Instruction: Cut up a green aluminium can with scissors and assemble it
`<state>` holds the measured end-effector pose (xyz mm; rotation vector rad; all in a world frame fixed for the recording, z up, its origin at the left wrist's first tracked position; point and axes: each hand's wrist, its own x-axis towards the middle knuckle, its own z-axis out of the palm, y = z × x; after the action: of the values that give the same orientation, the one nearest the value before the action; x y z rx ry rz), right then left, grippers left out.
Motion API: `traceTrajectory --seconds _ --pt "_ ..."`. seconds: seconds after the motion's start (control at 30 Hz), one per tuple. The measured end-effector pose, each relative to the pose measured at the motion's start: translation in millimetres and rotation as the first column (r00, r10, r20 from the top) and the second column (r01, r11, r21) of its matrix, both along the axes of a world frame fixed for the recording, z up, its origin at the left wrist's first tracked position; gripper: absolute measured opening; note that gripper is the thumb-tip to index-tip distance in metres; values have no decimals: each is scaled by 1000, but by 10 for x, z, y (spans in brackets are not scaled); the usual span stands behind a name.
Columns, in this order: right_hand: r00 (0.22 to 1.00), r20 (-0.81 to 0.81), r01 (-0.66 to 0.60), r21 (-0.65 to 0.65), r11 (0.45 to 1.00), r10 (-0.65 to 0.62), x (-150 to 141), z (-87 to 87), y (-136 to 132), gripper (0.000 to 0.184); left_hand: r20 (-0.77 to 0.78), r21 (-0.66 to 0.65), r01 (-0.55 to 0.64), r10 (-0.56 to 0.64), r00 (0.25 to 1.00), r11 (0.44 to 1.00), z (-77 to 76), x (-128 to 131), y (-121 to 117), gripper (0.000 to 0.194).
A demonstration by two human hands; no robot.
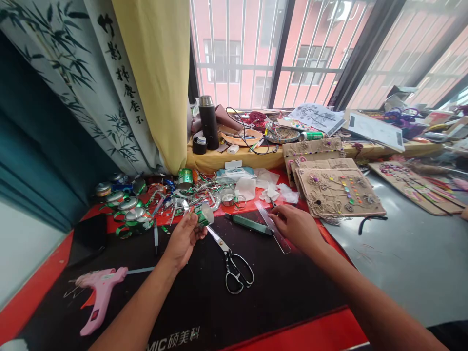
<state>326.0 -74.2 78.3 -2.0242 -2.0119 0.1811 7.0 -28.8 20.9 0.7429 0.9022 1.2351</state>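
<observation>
Left grip (185,240), closed around a green-and-silver cylindrical metal can piece (205,215), risks a nick if its edge is sharp — whether the right grip (297,225) holds anything is unclear.

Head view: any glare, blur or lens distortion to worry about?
Head view, top: barred window overbright, partly washed out; head view, right: pale glare on the grey tabletop, clutter along the edge looks smeared; head view, borders: apparent wide-angle stretch; head view, centre: scissors and cut green can fairly clear.
</observation>
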Motion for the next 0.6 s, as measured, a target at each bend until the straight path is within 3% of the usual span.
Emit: traceTrajectory --seconds 0.13,0.3,0.37,0.43,0.6 --pt "944 -218 -264 -51 963 248 -439 -24 -212 18 -8 -8 6 -6 1000 1000 -5 -5 -1 64" --pt "872 -187 -483 -181 857 452 -937 -148 -366 46 -64 13 -41 41 997 999 -43 -19 14 62" --pt "861 -161 -507 -200 838 482 -1033 -171 -375 57 -114 57 -80 86 990 995 -51 -35 32 63" --pt "862 -138 -507 -223 833 488 -1071 -173 -368 56 -226 157 -111 145 963 981 -53 -60 54 64" --pt "882 -125 -471 -255 845 454 -1030 -136 -353 42 -566 368 -52 268 779 928 -71 -137 82 63"
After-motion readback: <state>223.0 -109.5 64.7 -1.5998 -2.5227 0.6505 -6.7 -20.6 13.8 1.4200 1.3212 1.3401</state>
